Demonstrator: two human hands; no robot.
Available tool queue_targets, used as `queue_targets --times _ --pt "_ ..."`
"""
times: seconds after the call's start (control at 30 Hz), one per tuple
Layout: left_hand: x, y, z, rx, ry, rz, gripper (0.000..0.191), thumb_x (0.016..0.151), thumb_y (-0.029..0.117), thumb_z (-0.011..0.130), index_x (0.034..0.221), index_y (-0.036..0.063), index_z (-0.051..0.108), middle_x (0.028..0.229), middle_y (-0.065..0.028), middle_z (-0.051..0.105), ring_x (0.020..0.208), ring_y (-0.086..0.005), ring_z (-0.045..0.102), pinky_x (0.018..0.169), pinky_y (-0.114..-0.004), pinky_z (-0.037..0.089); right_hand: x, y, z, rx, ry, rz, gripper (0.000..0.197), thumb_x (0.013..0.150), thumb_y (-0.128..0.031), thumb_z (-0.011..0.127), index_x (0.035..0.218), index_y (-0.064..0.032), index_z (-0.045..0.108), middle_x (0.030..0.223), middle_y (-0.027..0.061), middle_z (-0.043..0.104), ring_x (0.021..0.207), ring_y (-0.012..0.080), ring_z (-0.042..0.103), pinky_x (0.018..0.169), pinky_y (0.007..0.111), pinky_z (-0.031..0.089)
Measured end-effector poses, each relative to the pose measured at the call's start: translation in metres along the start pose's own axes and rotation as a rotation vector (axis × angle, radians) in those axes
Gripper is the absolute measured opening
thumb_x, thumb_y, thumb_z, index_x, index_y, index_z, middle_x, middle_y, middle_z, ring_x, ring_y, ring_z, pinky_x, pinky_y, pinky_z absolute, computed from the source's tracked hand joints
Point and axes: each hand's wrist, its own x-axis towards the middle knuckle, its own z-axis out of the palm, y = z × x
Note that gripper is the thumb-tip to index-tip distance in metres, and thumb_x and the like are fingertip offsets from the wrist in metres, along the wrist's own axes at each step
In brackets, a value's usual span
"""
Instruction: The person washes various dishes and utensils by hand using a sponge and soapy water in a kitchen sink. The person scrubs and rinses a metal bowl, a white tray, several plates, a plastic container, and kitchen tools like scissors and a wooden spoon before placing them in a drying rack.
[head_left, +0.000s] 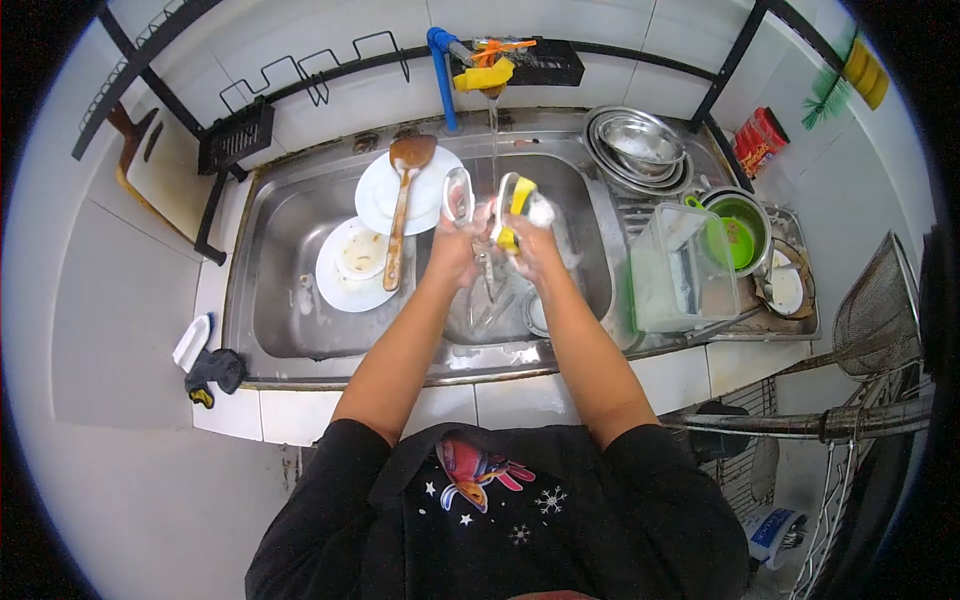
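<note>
Over the right basin of a steel sink (439, 367), my left hand (452, 255) grips a small white-rimmed dish (457, 196). My right hand (538, 247) holds a yellow sponge (523, 193) with white foam, against another white-rimmed piece (504, 206); its exact kind is unclear. Both hands are wet and soapy. Water (493, 139) runs from the blue-piped faucet (442, 45) just beyond them. Below lie shiny, see-through pieces (487, 311), too blurred to name, and a small round dish (534, 313), partly hidden by my right forearm.
White plates (367, 195) and a small soiled dish (361, 251) sit left, a wooden turner (401, 217) across them. Nested steel bowls (637, 142), a clear plastic container (679, 274) and a green cup (739, 241) stand right. A mesh strainer (874, 315) hangs over the counter's right end.
</note>
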Motion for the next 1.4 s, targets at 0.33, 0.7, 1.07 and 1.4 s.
queue_targets --times 0.33,0.7,1.07,1.4 --pt "-0.013 0.015 0.003 0.478 -0.236 -0.116 0.057 0.071 -0.01 0.048 0.123 0.0087 0.037 0.108 -0.007 0.05 0.088 -0.0175 0.054 0.06 -0.032 0.054 -0.003 -0.06 -0.012 -1.23 0.067 -0.528 0.027 0.067 -0.013 0.066 0.091 -0.0019 0.061 0.077 0.0084 0.062 0.069 0.0162 0.059 0.065 0.031 0.047" --pt "0.002 -0.008 -0.006 0.281 -0.209 -0.083 0.053 0.067 -0.008 0.048 0.117 0.0064 0.04 0.101 -0.0075 0.052 0.089 -0.0202 0.054 0.068 -0.041 0.051 -0.017 -0.031 0.038 -1.462 0.155 -0.921 0.052 0.077 -0.03 0.053 0.122 -0.0068 0.04 0.12 0.0159 0.046 0.112 0.0251 0.043 0.095 0.045 0.029" --pt "0.008 0.018 -0.025 -0.217 -0.268 -0.029 0.02 0.086 0.012 0.044 0.101 0.0177 0.033 0.125 -0.021 0.039 0.111 -0.0358 0.043 0.086 -0.05 0.039 -0.021 -0.053 0.041 -0.66 0.129 -0.02 0.037 0.084 -0.017 0.048 0.113 0.0043 0.042 0.1 0.019 0.053 0.096 0.0297 0.05 0.082 0.035 0.039" --pt "0.001 0.001 0.0 -0.123 -0.058 0.031 0.029 0.083 0.007 0.048 0.109 0.0103 0.036 0.11 -0.0157 0.051 0.081 -0.0204 0.058 0.067 -0.03 0.049 -0.02 0.017 0.012 -1.104 0.263 -0.778 0.052 0.083 -0.02 0.049 0.125 0.0012 0.028 0.104 0.0233 0.051 0.093 0.0357 0.053 0.075 0.037 0.043"
